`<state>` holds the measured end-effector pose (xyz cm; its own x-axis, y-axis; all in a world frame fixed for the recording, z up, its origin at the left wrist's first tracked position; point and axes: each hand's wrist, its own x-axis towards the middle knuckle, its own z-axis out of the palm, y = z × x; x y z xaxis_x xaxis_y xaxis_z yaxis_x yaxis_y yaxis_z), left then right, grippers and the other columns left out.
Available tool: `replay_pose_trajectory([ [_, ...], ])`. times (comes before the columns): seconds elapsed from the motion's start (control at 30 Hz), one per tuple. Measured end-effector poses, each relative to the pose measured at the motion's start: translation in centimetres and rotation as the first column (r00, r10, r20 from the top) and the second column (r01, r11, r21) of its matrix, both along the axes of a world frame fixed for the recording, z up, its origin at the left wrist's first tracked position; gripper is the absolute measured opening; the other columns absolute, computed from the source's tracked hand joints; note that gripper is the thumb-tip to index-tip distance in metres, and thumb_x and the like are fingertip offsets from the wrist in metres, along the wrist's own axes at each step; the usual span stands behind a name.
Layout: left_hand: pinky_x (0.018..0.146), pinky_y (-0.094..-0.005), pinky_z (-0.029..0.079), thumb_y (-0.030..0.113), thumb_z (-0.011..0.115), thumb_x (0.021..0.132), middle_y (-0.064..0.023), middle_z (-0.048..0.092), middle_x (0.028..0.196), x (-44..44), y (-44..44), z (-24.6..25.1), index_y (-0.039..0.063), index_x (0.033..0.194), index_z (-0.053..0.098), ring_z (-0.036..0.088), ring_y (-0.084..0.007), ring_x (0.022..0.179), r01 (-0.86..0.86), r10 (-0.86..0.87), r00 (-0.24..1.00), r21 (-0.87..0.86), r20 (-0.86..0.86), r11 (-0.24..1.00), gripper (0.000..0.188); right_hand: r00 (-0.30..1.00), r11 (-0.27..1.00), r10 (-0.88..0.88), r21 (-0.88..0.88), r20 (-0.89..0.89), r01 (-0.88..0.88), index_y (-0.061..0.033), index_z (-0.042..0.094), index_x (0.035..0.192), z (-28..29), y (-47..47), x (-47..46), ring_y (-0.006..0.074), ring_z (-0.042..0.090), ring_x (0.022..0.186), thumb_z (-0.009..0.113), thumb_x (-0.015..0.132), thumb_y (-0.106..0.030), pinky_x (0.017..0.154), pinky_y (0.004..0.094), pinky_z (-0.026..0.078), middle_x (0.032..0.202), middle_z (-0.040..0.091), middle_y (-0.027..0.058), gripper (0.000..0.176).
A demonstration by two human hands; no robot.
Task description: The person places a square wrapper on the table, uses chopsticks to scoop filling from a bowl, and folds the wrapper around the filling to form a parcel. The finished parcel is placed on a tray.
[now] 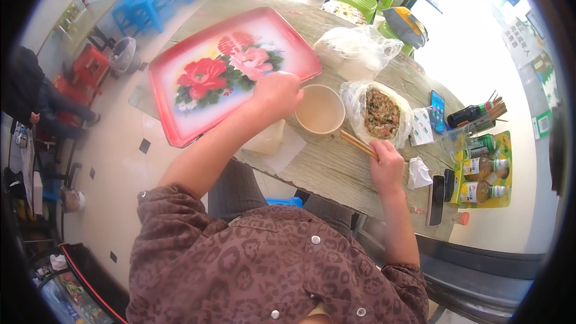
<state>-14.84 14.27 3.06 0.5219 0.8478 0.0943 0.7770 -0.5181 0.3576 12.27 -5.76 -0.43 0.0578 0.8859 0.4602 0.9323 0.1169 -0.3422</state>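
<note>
My right hand (387,162) grips a pair of wooden chopsticks (357,144) close to the table, just below a plastic-lined bowl of minced meat filling with green bits (381,112). My left hand (276,94) is curled at the left rim of a paper bowl (320,110) that seems to hold cloudy liquid. Its fingertips are hidden, so what it pinches cannot be made out. Under my left wrist, a stack of pale dough wrappers (266,138) lies on a white sheet (288,150). A red-rimmed tray with painted flowers (211,114) sits at left.
A white plastic bag (355,51) stands behind the bowls. Along the right lie a tissue packet (421,127), crumpled tissue (419,173), two phones (436,108) (435,200), a glass (456,144) and bottles (479,192). A person (45,94) is at far left.
</note>
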Motion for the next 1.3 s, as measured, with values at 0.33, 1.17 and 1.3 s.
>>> replay_pose_trajectory([
  [0.33,0.079,-0.0504,0.055,0.035,0.068,0.095,-0.0195,0.073,0.090,-1.3,0.1,0.6,0.005,0.090,0.075,0.072,-0.0383,0.090,-0.050,0.064,0.995,0.172,-0.075,0.984,0.031,0.997,0.997,0.082,-0.012,0.012,-0.082,-0.0097,0.063,0.091,0.5,-2.7,-2.7,0.0367,0.064,0.068,0.065,0.081,0.000,0.058,0.0470,0.052,0.080,0.057,0.0123,0.014],
  [1.17,0.114,-0.0498,0.040,0.011,0.065,0.080,-0.0155,0.060,0.139,3.4,-11.7,-2.1,-0.001,0.107,0.068,0.051,-0.0355,0.135,0.488,-0.577,0.817,0.507,0.023,0.711,0.030,0.995,0.984,-0.068,-0.168,-0.071,0.055,-0.0090,0.076,0.109,6.4,-2.0,4.6,0.0392,0.068,0.085,0.066,0.096,-0.015,0.074,0.0464,0.053,0.094,0.070,0.0175,0.017],
  [1.3,0.109,-0.0478,0.043,0.010,0.064,0.080,-0.0155,0.060,0.140,3.5,-12.6,-1.9,-0.001,0.110,0.069,0.052,-0.0346,0.132,0.444,-0.540,0.839,0.491,0.066,0.750,0.032,0.996,0.991,-0.030,-0.135,-0.088,0.018,-0.0043,0.076,0.109,7.0,1.8,6.2,0.0259,0.065,0.078,0.068,0.100,-0.019,0.071,0.0369,0.052,0.091,0.070,0.0137,0.019],
])
